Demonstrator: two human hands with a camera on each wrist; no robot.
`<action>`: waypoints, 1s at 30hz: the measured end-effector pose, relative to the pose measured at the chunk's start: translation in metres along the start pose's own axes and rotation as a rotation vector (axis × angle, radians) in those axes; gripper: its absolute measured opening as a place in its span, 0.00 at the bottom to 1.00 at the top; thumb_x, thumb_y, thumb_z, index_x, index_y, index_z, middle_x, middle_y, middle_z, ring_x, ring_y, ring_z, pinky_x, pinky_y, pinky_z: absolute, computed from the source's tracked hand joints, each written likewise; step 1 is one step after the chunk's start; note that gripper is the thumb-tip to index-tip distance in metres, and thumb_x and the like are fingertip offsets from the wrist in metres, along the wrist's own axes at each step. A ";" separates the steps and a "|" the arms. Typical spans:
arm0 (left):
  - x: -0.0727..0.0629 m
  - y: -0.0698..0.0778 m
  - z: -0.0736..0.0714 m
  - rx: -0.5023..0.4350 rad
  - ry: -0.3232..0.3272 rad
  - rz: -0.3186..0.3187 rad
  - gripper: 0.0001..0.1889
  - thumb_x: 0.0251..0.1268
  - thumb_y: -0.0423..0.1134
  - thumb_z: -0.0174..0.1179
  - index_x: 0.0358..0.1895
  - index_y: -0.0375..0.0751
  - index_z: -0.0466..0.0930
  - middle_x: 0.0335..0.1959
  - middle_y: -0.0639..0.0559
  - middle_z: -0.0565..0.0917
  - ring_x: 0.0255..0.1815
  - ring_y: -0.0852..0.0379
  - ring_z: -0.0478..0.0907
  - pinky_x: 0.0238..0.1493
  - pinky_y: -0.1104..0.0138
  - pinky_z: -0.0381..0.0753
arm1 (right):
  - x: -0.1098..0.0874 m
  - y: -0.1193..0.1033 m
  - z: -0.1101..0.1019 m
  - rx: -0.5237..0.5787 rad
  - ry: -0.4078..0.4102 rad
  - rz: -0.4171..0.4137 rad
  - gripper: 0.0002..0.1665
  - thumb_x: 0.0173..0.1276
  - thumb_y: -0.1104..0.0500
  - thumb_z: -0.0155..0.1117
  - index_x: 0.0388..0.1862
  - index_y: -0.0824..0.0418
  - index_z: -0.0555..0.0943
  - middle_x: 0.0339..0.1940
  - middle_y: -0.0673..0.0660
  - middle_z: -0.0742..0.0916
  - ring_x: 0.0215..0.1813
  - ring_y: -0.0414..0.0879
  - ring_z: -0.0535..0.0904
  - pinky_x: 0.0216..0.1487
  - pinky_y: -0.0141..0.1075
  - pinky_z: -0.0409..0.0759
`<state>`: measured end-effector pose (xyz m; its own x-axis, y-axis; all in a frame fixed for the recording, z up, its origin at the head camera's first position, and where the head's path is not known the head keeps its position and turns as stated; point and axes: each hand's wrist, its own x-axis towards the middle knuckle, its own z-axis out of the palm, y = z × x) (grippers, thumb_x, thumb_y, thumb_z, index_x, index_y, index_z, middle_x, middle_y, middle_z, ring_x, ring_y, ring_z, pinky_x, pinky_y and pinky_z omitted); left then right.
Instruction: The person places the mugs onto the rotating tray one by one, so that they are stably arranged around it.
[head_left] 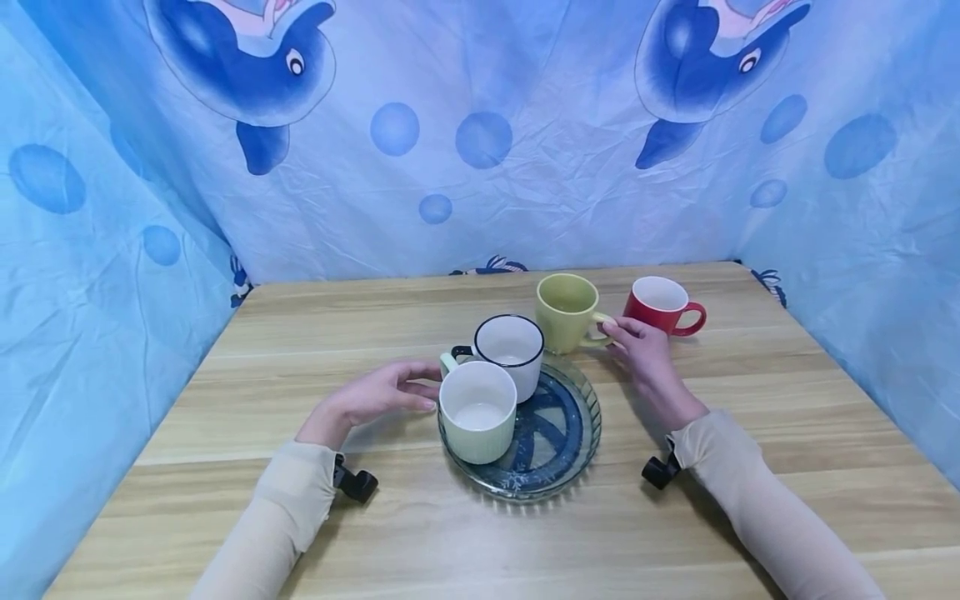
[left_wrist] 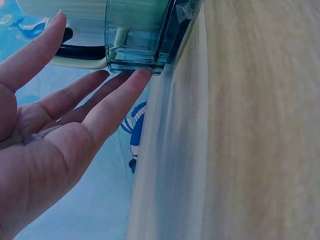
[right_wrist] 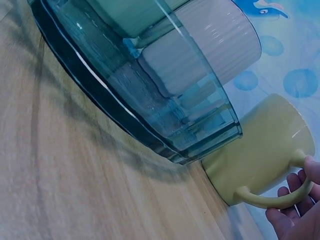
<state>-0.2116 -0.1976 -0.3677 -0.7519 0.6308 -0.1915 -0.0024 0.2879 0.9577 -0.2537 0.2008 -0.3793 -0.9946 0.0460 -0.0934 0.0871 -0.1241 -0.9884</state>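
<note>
A clear bluish glass tray (head_left: 585, 392) with a fluted rim stands mid-table. In it sit a pale green mug (head_left: 477, 425) and, behind that, a white mug with a dark rim (head_left: 525, 375). My left hand (head_left: 386, 392) is at the tray's left side, fingers extended, a fingertip at the glass wall (left_wrist: 135, 55) in the left wrist view. With my right hand (head_left: 645, 354) I grip the handle of a yellow-green mug (head_left: 562, 321), which stands upright on the table just behind the tray. In the right wrist view, fingers curl round that handle (right_wrist: 270, 201).
A red mug (head_left: 654, 317) with a white inside stands just behind my right hand, its handle to the right. Blue curtains (head_left: 480, 217) with dolphin pictures enclose the wooden table (head_left: 337, 333) at the back and sides.
</note>
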 end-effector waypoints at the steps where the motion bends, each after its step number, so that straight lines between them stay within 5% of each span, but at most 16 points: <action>1: 0.000 0.000 0.000 0.000 0.000 0.001 0.38 0.61 0.31 0.63 0.71 0.26 0.55 0.72 0.29 0.61 0.69 0.34 0.67 0.66 0.59 0.76 | 0.000 0.000 0.000 -0.002 0.002 -0.001 0.02 0.68 0.56 0.64 0.37 0.49 0.83 0.32 0.39 0.87 0.40 0.30 0.83 0.47 0.25 0.84; 8: 0.002 -0.001 0.001 0.027 0.003 0.014 0.32 0.61 0.30 0.63 0.67 0.24 0.61 0.67 0.29 0.68 0.67 0.37 0.71 0.63 0.64 0.78 | 0.000 0.001 0.002 -0.019 0.010 -0.002 0.03 0.68 0.57 0.63 0.39 0.51 0.82 0.31 0.39 0.88 0.42 0.32 0.83 0.45 0.23 0.84; 18: 0.003 -0.001 0.001 0.004 -0.014 0.022 0.34 0.62 0.31 0.62 0.69 0.24 0.59 0.69 0.29 0.66 0.71 0.35 0.65 0.68 0.58 0.73 | -0.006 -0.003 0.000 -0.153 0.011 -0.050 0.29 0.70 0.56 0.61 0.62 0.73 0.72 0.30 0.36 0.86 0.41 0.31 0.82 0.46 0.24 0.84; 30: 0.004 -0.004 0.000 0.030 0.017 0.011 0.34 0.62 0.31 0.63 0.68 0.22 0.59 0.66 0.28 0.68 0.67 0.37 0.71 0.66 0.61 0.76 | -0.026 -0.026 -0.013 -0.171 0.025 -0.103 0.15 0.69 0.54 0.62 0.50 0.62 0.79 0.30 0.37 0.87 0.39 0.30 0.83 0.40 0.21 0.84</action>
<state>-0.2149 -0.1957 -0.3720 -0.7630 0.6218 -0.1766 0.0261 0.3026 0.9528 -0.2292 0.2154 -0.3526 -0.9972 0.0742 0.0085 -0.0047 0.0522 -0.9986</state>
